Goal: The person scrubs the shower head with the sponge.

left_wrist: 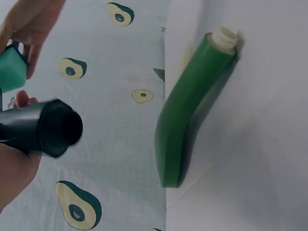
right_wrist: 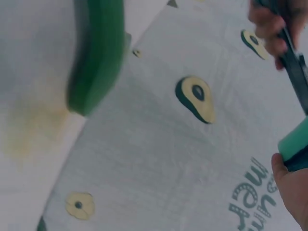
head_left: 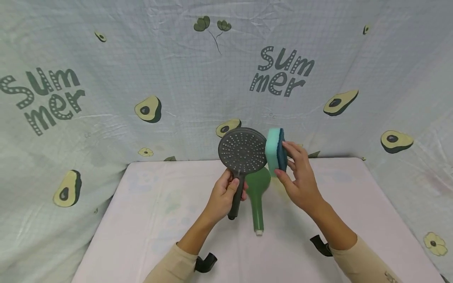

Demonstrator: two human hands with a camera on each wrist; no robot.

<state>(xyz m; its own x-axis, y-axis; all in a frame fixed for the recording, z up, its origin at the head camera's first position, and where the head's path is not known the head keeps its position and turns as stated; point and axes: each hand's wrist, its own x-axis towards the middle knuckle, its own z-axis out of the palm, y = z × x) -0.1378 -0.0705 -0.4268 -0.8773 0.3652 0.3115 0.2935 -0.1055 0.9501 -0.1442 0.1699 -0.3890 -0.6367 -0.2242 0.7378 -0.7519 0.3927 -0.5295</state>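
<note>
Now, we're right at the middle: the grey shower head (head_left: 242, 151) is up in the left hand (head_left: 220, 196), above the surface (head_left: 177, 208), fingers wrapped round its handle. Part of those fingers hides behind the grip, and from the left wrist we get only the handle's dark hollow end, the disc cut off at nine o'clock. From the right wrist it's a blurred slice towards two. At three o'clock of the disc, the right hand (head_left: 301, 181) pinches the sponge (head_left: 272, 151) between thumb and fingers; foam and rim meet in our head view, but whether they truly touch, we can't tell.

Look at the line! Disc towards twelve, handle running down just past six, spray face turned to us. The sponge stands upright, long axis twelve to six, mint foam facing nine, deep-blue side facing three. Dark and round, that disc, dotted with pale nozzles! Below, towards five, a green shower head (head_left: 257, 204) lies on the surface, its top partly covered, its pale tip at six.
</note>
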